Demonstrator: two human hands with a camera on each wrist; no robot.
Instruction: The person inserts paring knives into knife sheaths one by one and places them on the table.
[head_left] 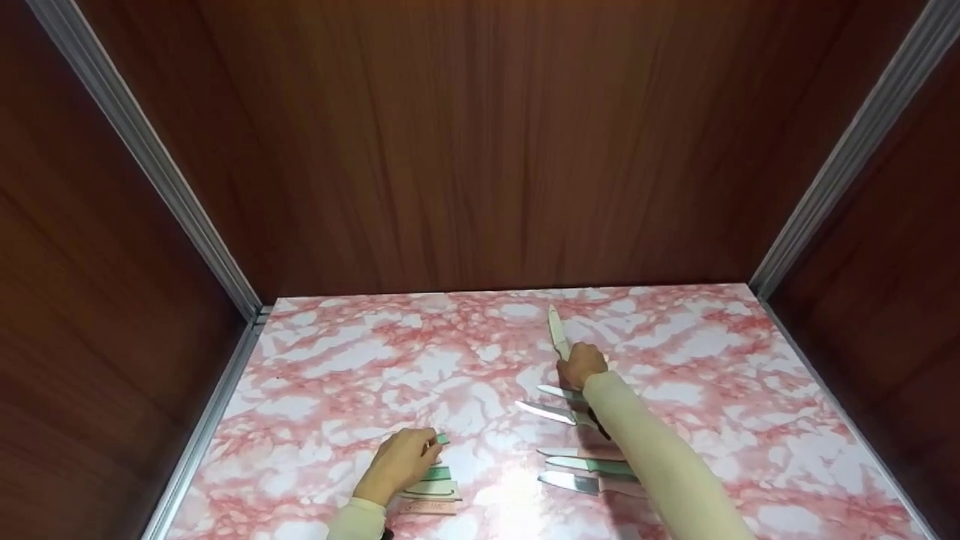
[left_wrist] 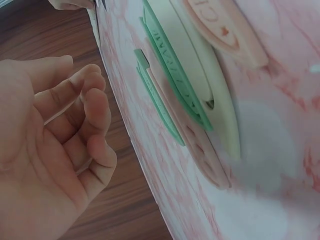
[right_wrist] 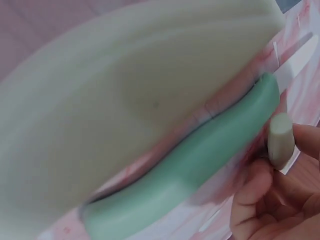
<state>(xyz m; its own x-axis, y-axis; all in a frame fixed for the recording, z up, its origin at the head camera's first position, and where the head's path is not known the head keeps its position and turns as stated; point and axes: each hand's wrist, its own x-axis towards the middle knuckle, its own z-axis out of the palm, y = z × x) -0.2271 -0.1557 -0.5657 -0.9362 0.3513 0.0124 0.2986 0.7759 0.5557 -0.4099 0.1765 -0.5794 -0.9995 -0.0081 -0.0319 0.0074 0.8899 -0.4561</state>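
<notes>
In the head view my right hand (head_left: 583, 367) grips a cream knife (head_left: 556, 330) by its handle, blade pointing to the back of the table. The cream handle's end (right_wrist: 281, 140) shows between thumb and fingers in the right wrist view. My left hand (head_left: 401, 461) hovers by a row of blade covers, its fingers loosely bent and holding nothing in the left wrist view. Those covers include a small green one (left_wrist: 160, 105), a pink one (left_wrist: 192, 132), a larger green one (left_wrist: 177, 80), a cream one (left_wrist: 232, 120) and another pink one (left_wrist: 227, 30), some with raised lettering.
Under my right forearm lie several knives, among them a green-handled knife (head_left: 592, 465), a wide-bladed knife (head_left: 570, 481) and a curved-bladed knife (head_left: 547, 411). The pink-and-white marbled table (head_left: 337, 352) meets brown wood panels (head_left: 480, 150) at the back and sides.
</notes>
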